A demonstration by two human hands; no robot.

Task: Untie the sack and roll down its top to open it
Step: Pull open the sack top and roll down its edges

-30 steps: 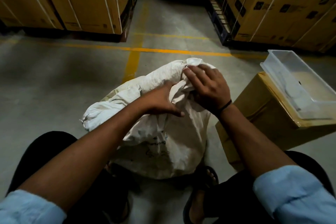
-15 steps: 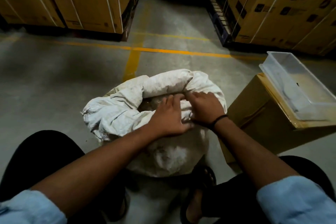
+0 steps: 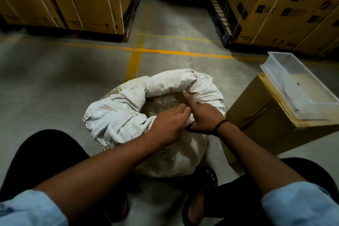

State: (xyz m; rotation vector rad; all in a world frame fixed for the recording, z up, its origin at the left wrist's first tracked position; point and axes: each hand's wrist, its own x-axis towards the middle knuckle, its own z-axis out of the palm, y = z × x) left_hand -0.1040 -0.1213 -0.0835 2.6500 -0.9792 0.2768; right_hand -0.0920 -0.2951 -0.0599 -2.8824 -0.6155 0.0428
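Note:
A white woven sack (image 3: 119, 119) stands on the concrete floor between my knees. Its mouth is open and its top lies rolled into a thick collar around the rim. Inside shows a clear plastic liner (image 3: 161, 102) over brownish contents. My left hand (image 3: 167, 124) rests on the near rim, fingers curled over the rolled cloth into the opening. My right hand (image 3: 203, 117), a black band at its wrist, grips the near-right rim with the forefinger stretched toward the far collar.
A cardboard box (image 3: 260, 115) stands right of the sack, bearing a clear plastic tray (image 3: 271, 71). Strapped cartons on pallets line the back left (image 3: 82, 0) and back right (image 3: 286, 5). Yellow floor lines (image 3: 135, 49) cross ahead. My sandalled feet (image 3: 198, 207) flank the sack's base.
The bunched sack top has been opened and pushed down into a rolled collar. Both hands dropped from the raised top to the near rim, and the liner inside became visible.

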